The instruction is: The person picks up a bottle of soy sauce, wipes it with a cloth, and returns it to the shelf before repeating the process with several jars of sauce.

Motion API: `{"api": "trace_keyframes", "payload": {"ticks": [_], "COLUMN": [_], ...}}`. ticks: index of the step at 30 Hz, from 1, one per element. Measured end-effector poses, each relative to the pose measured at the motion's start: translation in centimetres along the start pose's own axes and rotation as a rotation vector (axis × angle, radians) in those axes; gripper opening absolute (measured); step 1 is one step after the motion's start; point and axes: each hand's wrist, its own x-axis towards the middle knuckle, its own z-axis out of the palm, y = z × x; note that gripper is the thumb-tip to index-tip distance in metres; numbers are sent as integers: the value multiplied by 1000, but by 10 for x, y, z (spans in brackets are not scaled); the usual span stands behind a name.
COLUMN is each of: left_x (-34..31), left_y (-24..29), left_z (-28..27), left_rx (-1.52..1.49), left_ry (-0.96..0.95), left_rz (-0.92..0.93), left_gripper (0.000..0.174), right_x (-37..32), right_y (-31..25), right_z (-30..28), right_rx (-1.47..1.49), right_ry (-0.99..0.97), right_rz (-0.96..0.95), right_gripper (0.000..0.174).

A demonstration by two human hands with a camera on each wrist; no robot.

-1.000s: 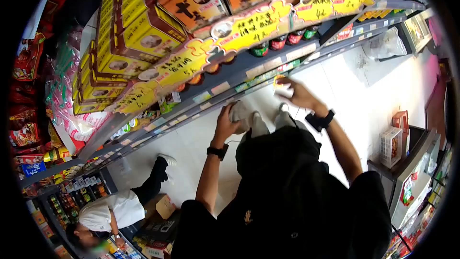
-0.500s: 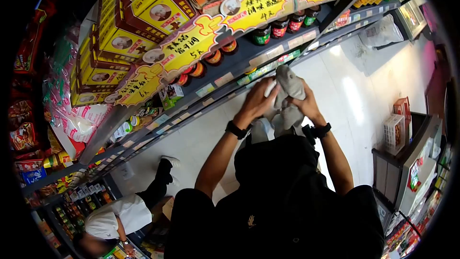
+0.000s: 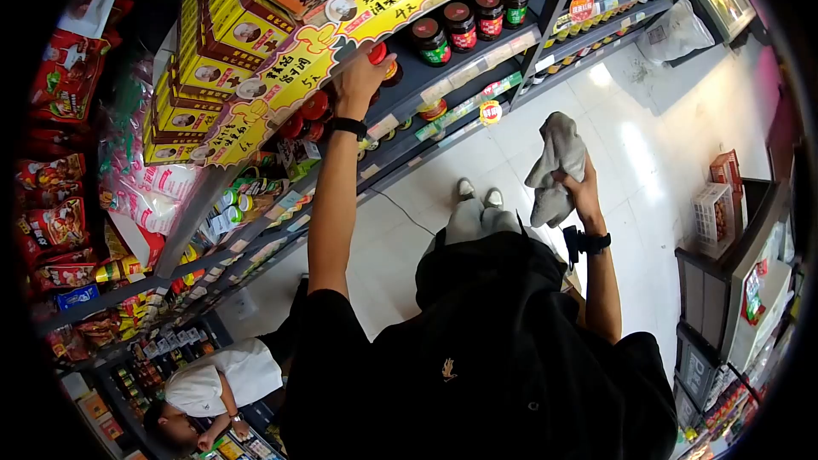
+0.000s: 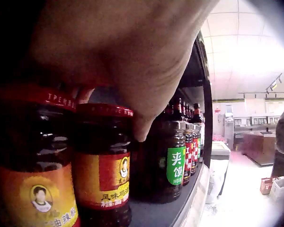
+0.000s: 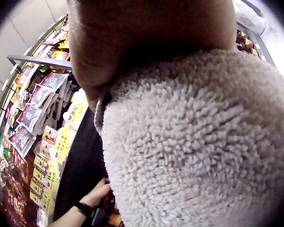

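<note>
In the head view my left hand reaches into the shelf, fingers and thumb around the red lid of a jar. The left wrist view shows that jar upright with a red and yellow label, my left hand above it and the thumb at its lid's side. Another red-lidded jar stands beside it. Out over the floor, my right hand grips a bunched grey cloth. This fluffy cloth fills much of the right wrist view, below my right hand.
Yellow price signs line the shelf's front edge, with yellow boxes above. Dark jars stand right of my left hand. A person in a white shirt is at lower left. A white basket sits at the right.
Both hands were at the cloth half a second ago. My left hand has let go of it and moved up-left to the jar; my right hand has shifted right with the cloth.
</note>
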Motion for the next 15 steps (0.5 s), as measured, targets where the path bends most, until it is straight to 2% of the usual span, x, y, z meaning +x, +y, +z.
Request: {"api": "trace_keyframes", "payload": {"ticks": [1, 2, 6, 7, 9, 11, 14, 15], "left_x": [4, 7, 3, 4, 3, -3, -16, -26], "left_y": [3, -6, -14, -13, -11, 7, 22, 29], "left_z": [0, 12, 21, 20, 17, -4, -40, -54], "left_rx": [27, -1, 68, 66, 94, 92, -32, -164], "left_ry": [9, 0, -101, -91, -6, -15, -32, -64], "left_rz": [19, 11, -101, -97, 34, 38, -175, -253], "left_gripper": [57, 86, 95, 95, 92, 86, 77, 75], "right_x": [-4, -7, -22, -25, -26, -29, -32, -33], "right_y": [1, 3, 9, 9, 10, 10, 6, 6], "right_z": [-2, -5, -12, -13, -13, -13, -3, 3], "right_rx": [-27, -54, -53, -41, -33, 46, 117, 116], "right_ry": [7, 15, 3, -1, -2, -4, 5, 9], "right_rz": [-16, -30, -20, -25, -39, -7, -2, -4], "right_gripper": [69, 69, 69, 70, 71, 74, 76, 76]}}
